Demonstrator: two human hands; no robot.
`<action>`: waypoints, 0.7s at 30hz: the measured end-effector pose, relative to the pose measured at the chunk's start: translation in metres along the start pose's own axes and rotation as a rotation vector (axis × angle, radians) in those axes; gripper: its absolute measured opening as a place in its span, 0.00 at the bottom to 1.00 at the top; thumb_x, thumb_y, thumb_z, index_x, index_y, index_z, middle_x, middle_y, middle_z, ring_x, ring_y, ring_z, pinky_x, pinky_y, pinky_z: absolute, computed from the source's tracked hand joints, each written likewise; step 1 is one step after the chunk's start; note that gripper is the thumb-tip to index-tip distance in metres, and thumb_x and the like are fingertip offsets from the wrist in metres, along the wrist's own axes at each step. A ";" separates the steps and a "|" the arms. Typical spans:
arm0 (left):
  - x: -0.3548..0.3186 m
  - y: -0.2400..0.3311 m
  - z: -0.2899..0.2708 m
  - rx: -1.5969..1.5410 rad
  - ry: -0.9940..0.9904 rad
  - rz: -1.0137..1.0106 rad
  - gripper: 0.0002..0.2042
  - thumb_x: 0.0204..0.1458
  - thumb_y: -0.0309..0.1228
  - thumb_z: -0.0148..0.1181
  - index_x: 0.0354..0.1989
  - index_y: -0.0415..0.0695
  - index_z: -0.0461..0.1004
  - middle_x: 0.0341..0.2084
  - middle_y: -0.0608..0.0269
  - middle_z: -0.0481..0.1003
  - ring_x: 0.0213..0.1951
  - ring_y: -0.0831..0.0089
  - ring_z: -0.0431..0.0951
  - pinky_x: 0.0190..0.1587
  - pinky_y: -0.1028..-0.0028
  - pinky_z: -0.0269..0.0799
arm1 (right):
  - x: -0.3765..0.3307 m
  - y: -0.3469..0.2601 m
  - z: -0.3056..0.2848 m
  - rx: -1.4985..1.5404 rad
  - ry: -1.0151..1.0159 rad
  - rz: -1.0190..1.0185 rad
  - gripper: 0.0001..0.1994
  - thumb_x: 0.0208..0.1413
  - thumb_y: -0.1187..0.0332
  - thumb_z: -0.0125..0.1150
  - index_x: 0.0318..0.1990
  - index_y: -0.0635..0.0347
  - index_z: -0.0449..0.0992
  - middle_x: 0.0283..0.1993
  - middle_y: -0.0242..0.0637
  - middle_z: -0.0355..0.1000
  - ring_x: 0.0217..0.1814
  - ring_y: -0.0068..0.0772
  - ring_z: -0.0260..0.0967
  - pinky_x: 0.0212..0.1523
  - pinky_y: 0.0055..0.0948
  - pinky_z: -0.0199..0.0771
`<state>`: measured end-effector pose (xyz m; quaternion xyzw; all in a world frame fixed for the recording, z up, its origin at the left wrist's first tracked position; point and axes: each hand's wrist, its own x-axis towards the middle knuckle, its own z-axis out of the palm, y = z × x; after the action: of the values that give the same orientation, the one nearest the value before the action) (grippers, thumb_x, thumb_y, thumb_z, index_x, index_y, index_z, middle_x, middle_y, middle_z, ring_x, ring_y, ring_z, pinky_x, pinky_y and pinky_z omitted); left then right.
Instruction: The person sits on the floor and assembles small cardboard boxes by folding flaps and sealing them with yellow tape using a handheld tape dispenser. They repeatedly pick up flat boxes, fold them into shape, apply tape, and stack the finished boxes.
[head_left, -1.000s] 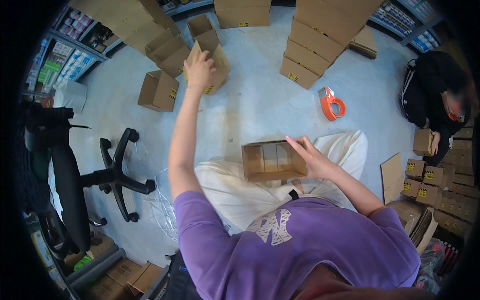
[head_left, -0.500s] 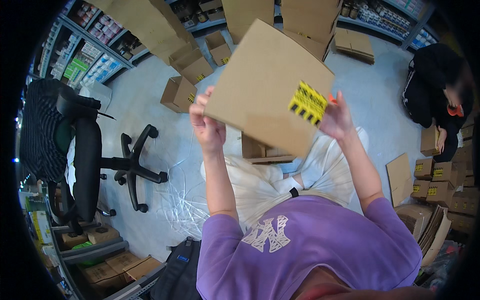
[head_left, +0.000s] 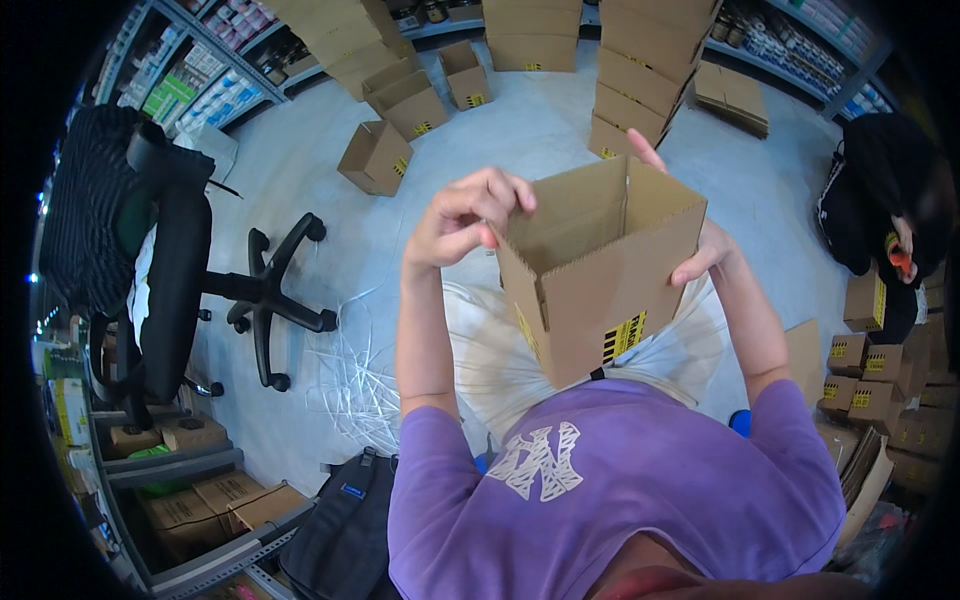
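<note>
Left fingers [head_left: 505, 187]: curled over the carton [head_left: 618, 280] at its upper-left edge, seemingly pinching the wall against the thumb
Right fingers [head_left: 645, 150]: one stretched beyond the far wall, thumb pressing the near wall; the others mostly hidden
Carton position: centre of the frame, tilted above the white trousers [head_left: 490, 360], mouth up
Handling: a light grip on opposite sides should keep the walls square; squeezing hard could buckle the cardboard
Sticker [head_left: 624, 340]: yellow with black stripes and lettering, low on the near wall, a fragile-goods type by its look
Shirt print [head_left: 540, 460]: pale, letter-shaped, lower centre
Floor cartons [head_left: 372, 160]: upper left, yellow-black stickers
Small cartons [head_left: 880, 364]: right edge, stacked, similar stickers
Backpack tag [head_left: 352, 490]: blue, lower left, too small to read
</note>
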<state>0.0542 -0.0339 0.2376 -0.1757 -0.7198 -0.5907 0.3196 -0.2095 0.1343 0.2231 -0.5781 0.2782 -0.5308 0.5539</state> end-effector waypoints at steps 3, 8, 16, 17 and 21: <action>-0.003 0.001 0.010 0.584 0.435 -0.087 0.10 0.52 0.35 0.65 0.35 0.42 0.75 0.41 0.58 0.69 0.48 0.60 0.71 0.50 0.63 0.67 | 0.002 0.011 0.001 -0.102 0.147 -0.127 0.70 0.29 0.61 0.78 0.72 0.52 0.21 0.66 0.44 0.57 0.70 0.41 0.54 0.69 0.39 0.53; -0.080 -0.073 0.055 0.888 0.721 -0.640 0.16 0.45 0.25 0.66 0.44 0.45 0.77 0.47 0.54 0.71 0.53 0.59 0.70 0.56 0.62 0.66 | -0.038 0.079 -0.030 0.270 0.583 0.016 0.40 0.43 0.61 0.68 0.64 0.59 0.57 0.59 0.40 0.64 0.60 0.37 0.66 0.62 0.36 0.65; -0.129 -0.098 0.087 0.624 0.812 -1.037 0.15 0.45 0.16 0.58 0.44 0.36 0.75 0.47 0.49 0.74 0.49 0.53 0.76 0.51 0.67 0.72 | -0.030 0.133 -0.011 -0.813 0.514 -0.142 0.47 0.32 0.55 0.74 0.59 0.61 0.51 0.54 0.39 0.43 0.60 0.38 0.50 0.60 0.36 0.58; -0.139 -0.100 0.082 0.557 0.791 -1.001 0.17 0.45 0.15 0.57 0.46 0.37 0.74 0.47 0.51 0.74 0.50 0.55 0.75 0.50 0.66 0.72 | -0.035 0.133 -0.007 -0.792 0.517 -0.139 0.49 0.31 0.56 0.74 0.60 0.60 0.48 0.55 0.39 0.43 0.60 0.38 0.50 0.60 0.36 0.59; -0.139 -0.091 0.073 0.375 0.690 -0.939 0.22 0.47 0.12 0.55 0.53 0.39 0.70 0.48 0.55 0.74 0.55 0.60 0.72 0.50 0.65 0.72 | -0.043 0.110 -0.002 -0.841 0.544 -0.116 0.54 0.27 0.58 0.76 0.60 0.57 0.41 0.54 0.39 0.44 0.59 0.37 0.51 0.58 0.37 0.59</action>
<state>0.0806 0.0316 0.0708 0.4211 -0.6669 -0.5546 0.2653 -0.1945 0.1471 0.1065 -0.6064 0.5696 -0.5342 0.1498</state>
